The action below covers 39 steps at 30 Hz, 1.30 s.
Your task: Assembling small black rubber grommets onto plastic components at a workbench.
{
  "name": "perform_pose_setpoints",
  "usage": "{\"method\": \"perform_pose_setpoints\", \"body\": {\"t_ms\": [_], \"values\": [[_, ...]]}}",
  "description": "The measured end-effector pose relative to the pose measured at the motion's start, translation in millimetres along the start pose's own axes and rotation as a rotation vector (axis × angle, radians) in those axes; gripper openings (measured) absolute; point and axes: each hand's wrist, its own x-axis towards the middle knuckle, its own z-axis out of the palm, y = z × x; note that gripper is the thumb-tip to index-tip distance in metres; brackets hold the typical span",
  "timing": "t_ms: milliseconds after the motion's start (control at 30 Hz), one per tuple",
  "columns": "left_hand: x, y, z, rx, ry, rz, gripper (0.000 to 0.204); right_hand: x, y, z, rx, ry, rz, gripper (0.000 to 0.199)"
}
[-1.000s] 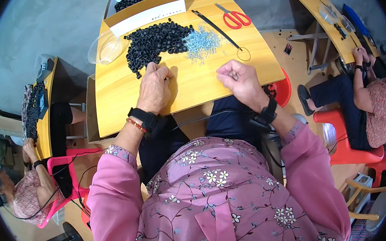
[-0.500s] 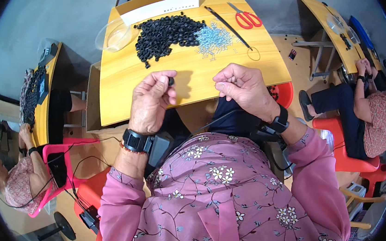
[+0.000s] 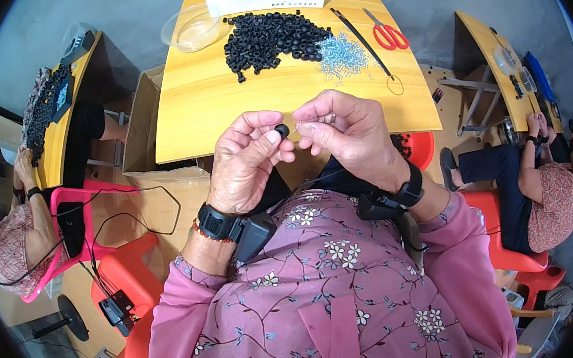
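Note:
My left hand (image 3: 245, 161) pinches a round black piece (image 3: 282, 131) between thumb and fingertips, just off the near edge of the yellow table (image 3: 203, 104). Close by on the right, my right hand (image 3: 351, 137) has thumb and forefinger pressed together on a tiny pale, clear-looking piece (image 3: 299, 129), too small to name surely. The two sets of fingertips almost meet. Beyond them on the tabletop lies a heap of small black pieces (image 3: 263, 42). A spread of tiny light-blue and silvery bits (image 3: 342, 57) adjoins it on the right.
A black rod (image 3: 358, 36) with a thin loop and red-handled scissors (image 3: 390, 36) lie at the right. Behind the heap stand a clear bowl (image 3: 193, 30) and a white-sided box (image 3: 266, 0). A red basin (image 3: 421, 149) is below the table's right corner. People sit at side tables.
Both hands have come together, my left moving right and my right moving slightly left, bringing the black piece beside the tiny one. The view has shifted a little.

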Motion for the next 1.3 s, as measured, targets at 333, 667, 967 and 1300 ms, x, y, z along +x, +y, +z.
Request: {"method": "perform_pose_setpoints", "body": {"t_ms": [333,667,967,1300], "values": [[-3.1,-0.7,8.9,0.345,-0.016,0.143,0.016,5.6,-0.8,2.0,-0.016,-0.076,-0.051,0.006],[-2.9,-2.5,7.1,0.224,0.011,0.075,0.012,1.3,6.3,-7.1,-0.441,-0.138,-0.394,0.013],[-2.1,-7.6,6.0,0.074,0.0,0.06,0.012,-3.5,7.1,-7.4,-0.261,-0.076,-0.196,0.014],[-4.0,-18.9,-2.3,0.108,-0.015,0.018,0.016,-5.7,-25.4,-10.0,-0.479,-0.111,-0.195,0.023]]}}
